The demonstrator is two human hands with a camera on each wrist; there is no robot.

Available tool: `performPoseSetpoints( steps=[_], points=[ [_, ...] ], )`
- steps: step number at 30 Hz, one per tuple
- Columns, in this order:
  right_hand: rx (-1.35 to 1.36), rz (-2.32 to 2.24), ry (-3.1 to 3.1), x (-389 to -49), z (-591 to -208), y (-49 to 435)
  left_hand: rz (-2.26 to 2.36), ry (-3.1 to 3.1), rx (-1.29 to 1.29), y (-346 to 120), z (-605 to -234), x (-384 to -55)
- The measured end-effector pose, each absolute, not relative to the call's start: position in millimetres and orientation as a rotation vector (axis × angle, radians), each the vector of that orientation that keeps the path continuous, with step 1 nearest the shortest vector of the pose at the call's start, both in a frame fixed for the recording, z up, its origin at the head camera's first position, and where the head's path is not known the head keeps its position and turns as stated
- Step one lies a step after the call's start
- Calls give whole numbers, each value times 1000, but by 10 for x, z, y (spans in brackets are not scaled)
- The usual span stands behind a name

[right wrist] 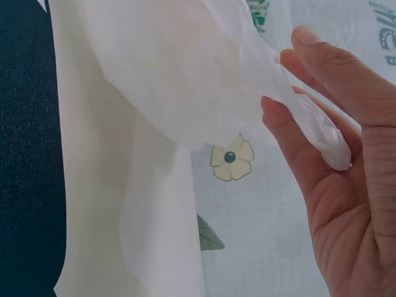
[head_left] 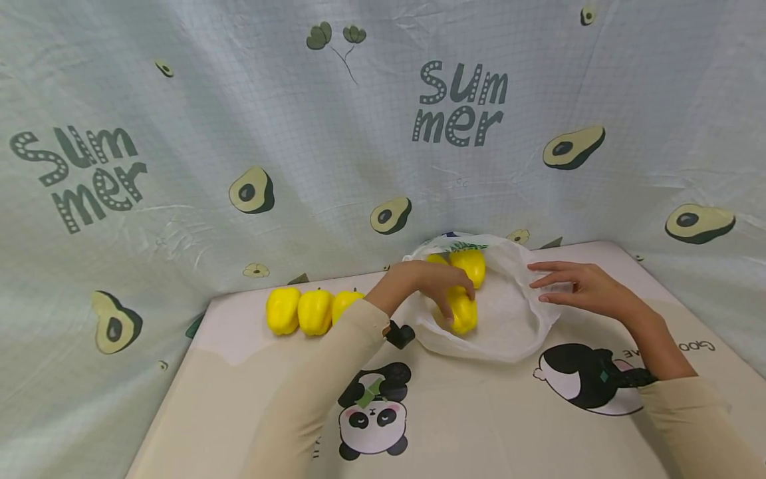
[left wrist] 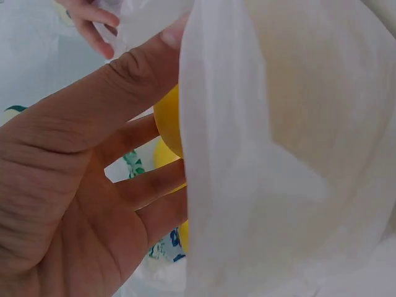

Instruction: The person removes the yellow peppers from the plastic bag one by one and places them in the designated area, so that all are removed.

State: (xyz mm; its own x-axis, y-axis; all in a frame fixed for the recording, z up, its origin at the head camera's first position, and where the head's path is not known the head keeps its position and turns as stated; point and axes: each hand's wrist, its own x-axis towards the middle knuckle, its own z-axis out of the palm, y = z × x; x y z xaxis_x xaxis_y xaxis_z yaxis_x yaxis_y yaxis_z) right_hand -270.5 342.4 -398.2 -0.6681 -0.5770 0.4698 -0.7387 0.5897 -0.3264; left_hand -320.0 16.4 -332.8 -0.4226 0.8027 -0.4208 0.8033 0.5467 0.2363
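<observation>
A white plastic bag (head_left: pixel 473 349) lies on the table with its mouth spread toward me. Inside it, my left hand (head_left: pixel 439 283) holds a yellow bell pepper (head_left: pixel 464 318), fingers curved over its top and side. Two more yellow peppers (head_left: pixel 469 267) sit deeper in the bag, one partly covered by the hand. In the left wrist view the bag's film hides the fingertips and most of the held pepper (left wrist: pixel 168 120). At the bag's right rim is my right hand (head_left: pixel 589 289), its fingers spread and loosely bent, with the bag's edge (right wrist: pixel 331 145) lying across them.
Left of the bag, three yellow peppers (head_left: pixel 314 311) stand in a row at the table's back, the rightmost partly behind my left forearm. A printed curtain (head_left: pixel 335 133) hangs right behind the table (head_left: pixel 479 412), whose cover has panda and other animal prints.
</observation>
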Motion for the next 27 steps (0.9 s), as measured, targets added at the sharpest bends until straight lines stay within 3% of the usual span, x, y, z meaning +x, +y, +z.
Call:
performPoseSetpoints(
  steps=[12, 27],
  points=[
    [1082, 711, -2505, -2699, -3960, 3437, -18, 2346, 1138, 480, -3458, -3305],
    [1051, 734, -2533, -2638, -3929, 3384, 219, 2288, 1021, 338, -3493, -3464]
  ],
)
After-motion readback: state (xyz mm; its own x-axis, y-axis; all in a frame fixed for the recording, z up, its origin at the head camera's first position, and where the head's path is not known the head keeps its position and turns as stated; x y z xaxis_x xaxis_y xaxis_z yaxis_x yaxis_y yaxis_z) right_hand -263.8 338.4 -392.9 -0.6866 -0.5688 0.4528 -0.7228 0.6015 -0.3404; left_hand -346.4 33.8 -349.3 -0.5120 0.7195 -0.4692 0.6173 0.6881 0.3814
